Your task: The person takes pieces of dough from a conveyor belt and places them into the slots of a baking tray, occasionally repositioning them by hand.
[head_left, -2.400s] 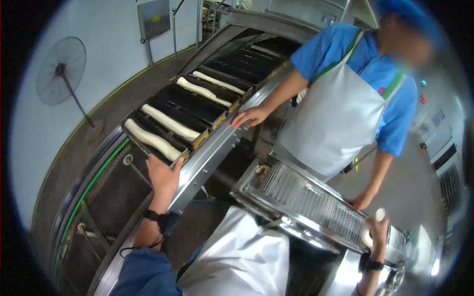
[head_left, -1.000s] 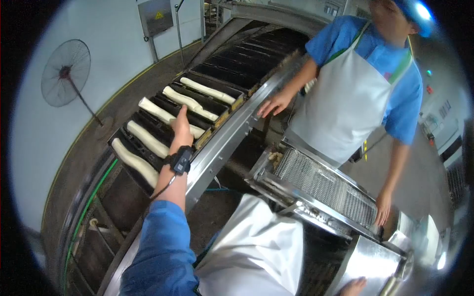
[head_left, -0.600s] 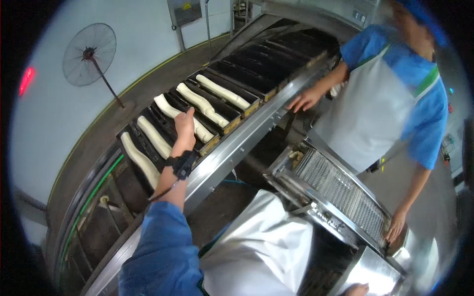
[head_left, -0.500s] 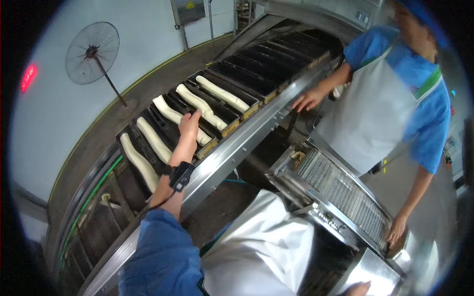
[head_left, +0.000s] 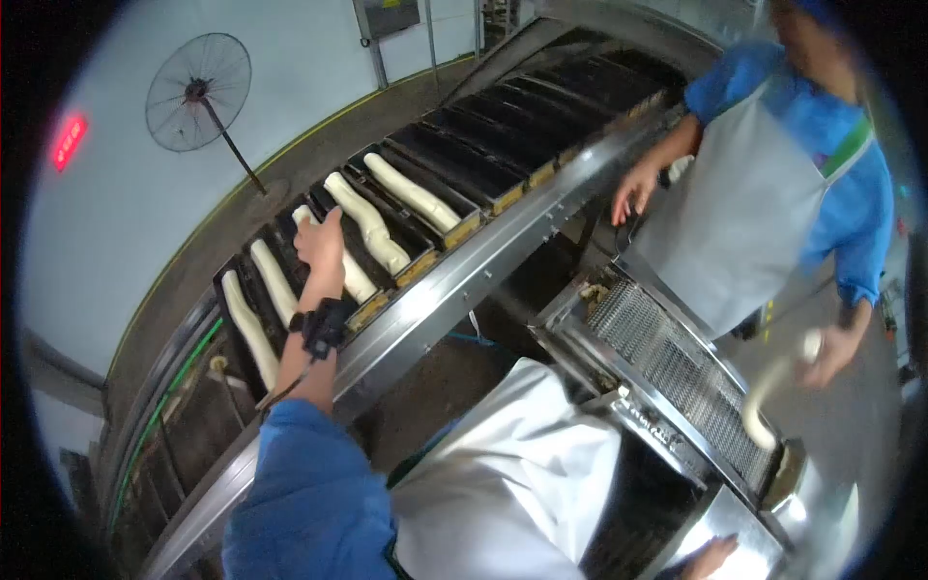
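Our left hand (head_left: 321, 246) presses spread on a dough strip (head_left: 340, 259); five pans (head_left: 425, 208) are filled, the farther pans (head_left: 541, 126) empty. Our right hand (head_left: 712, 558) lies mostly hidden, so we cannot tell its state.

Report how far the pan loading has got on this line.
Done: five dough strips lie in the nearest pans, such as the strip furthest up. In hand: the left hand rests on the middle strip; a co-worker's hand lifts another dough piece off the mesh belt. Left: the dark pans further up the line are empty. The right hand only peeks in at the bottom edge.
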The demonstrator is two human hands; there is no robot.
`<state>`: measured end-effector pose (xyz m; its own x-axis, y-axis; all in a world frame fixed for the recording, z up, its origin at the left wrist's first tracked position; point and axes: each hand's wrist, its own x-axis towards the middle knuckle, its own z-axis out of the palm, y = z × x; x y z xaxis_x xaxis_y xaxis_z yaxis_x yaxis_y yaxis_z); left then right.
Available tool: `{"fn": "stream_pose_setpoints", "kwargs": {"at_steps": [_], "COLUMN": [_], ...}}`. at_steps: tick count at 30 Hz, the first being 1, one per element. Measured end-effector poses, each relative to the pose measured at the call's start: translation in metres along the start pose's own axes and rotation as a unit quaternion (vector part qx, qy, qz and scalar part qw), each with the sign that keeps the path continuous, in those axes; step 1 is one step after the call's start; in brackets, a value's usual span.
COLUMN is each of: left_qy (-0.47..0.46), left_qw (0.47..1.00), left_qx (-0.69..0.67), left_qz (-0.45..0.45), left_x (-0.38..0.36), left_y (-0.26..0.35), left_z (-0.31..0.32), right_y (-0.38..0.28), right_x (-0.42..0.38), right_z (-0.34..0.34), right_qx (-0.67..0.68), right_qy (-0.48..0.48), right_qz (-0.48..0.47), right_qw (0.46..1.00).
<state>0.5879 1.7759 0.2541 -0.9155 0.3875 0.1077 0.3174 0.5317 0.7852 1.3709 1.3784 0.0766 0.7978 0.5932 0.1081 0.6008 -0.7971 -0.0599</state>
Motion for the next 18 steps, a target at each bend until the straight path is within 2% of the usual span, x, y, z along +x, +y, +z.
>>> {"fn": "stream_pose_setpoints", "kwargs": {"at_steps": [1, 2, 4, 6, 7, 8, 9, 11, 12, 14, 16, 18], "left_qy": [0.057, 0.035, -0.129, -0.288, -0.278, -0.258, -0.267, -0.301, -0.299, -0.344, -0.35, -0.364], "left_qw": [0.992, 0.981, 0.951, 0.903, 0.854, 0.782, 0.775, 0.596, 0.593, 0.61, 0.594, 0.649], "left_qx": [0.036, 0.019, -0.148, -0.114, -0.043, 0.026, 0.014, 0.064, 0.052, 0.103, 0.132, 0.092], "left_qz": [0.11, 0.19, 0.241, 0.298, 0.438, 0.567, 0.572, 0.742, 0.746, 0.707, 0.712, 0.662], "left_x": [-0.013, -0.013, -0.044, -0.091, -0.107, -0.121, -0.128, -0.136, -0.137, -0.137, -0.148, -0.152], "left_y": [0.008, 0.01, 0.023, 0.043, 0.045, 0.044, 0.038, 0.037, 0.023, 0.003, 0.013, 0.018], "left_z": [0.012, 0.026, 0.066, 0.092, 0.109, 0.128, 0.138, 0.161, 0.168, 0.182, 0.174, 0.179], "right_y": [0.004, 0.009, 0.0, -0.028, -0.025, -0.029, -0.042, -0.048, -0.035, -0.015, -0.018, -0.017], "right_x": [0.012, 0.019, 0.023, 0.021, 0.026, 0.027, 0.016, 0.018, 0.013, 0.003, 0.001, 0.003], "right_z": [0.007, 0.011, -0.003, -0.027, -0.025, -0.031, -0.043, -0.05, -0.037, -0.017, -0.016, -0.009], "right_qx": [-0.001, -0.006, -0.016, -0.05, 0.004, -0.05, -0.059, -0.071, -0.069, -0.086, -0.072, -0.121], "right_qy": [0.001, 0.012, 0.028, 0.0, 0.018, -0.017, -0.042, -0.082, -0.072, -0.008, -0.016, -0.029], "right_qz": [0.005, -0.018, -0.026, -0.002, 0.024, 0.031, 0.05, 0.067, 0.077, 0.034, 0.055, 0.044], "right_qw": [1.0, 1.0, 0.999, 0.999, 1.0, 0.998, 0.996, 0.992, 0.992, 0.996, 0.996, 0.991]}}
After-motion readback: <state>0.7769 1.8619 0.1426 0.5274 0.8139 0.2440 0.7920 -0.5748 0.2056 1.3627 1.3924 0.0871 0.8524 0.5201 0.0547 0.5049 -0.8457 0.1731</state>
